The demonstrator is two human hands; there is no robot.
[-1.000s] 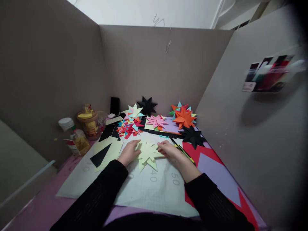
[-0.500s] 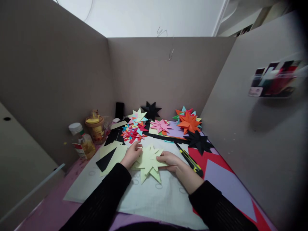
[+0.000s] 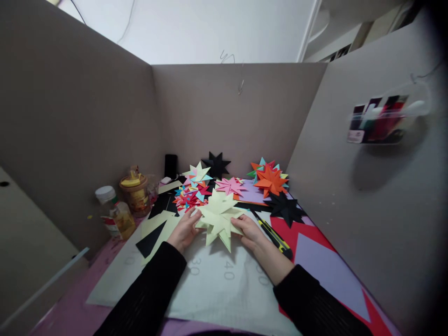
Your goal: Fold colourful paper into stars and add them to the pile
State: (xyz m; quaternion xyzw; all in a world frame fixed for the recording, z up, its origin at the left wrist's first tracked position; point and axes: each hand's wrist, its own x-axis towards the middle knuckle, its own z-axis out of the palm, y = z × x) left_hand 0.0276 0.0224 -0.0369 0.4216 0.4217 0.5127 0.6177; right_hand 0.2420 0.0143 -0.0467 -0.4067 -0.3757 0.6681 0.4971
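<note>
A pale green folded paper star (image 3: 220, 217) with many points is held up over the white mat, between both hands. My left hand (image 3: 185, 228) grips its left points, thumb on top and fingers partly hidden beneath. On the other side, my right hand (image 3: 250, 233) pinches the right points, with the thumb over the paper. Left of the star lie pale green paper strips (image 3: 161, 233) and a black paper piece (image 3: 150, 240). A yellow and black utility knife (image 3: 275, 235) rests just right of my right hand.
Behind are small coloured paper pieces (image 3: 191, 197), a pink star (image 3: 231, 185), an orange star (image 3: 270, 180) and black stars (image 3: 285, 208). A bottle (image 3: 117, 214) and a brown cup (image 3: 136, 193) stand left. Red and lilac sheets (image 3: 327, 268) lie right. Grey partitions (image 3: 224, 112) enclose the desk.
The pale green star has been raised off the mat and tilted up. My left hand has closed on its left side; my right hand keeps its hold. The view has shifted slightly.
</note>
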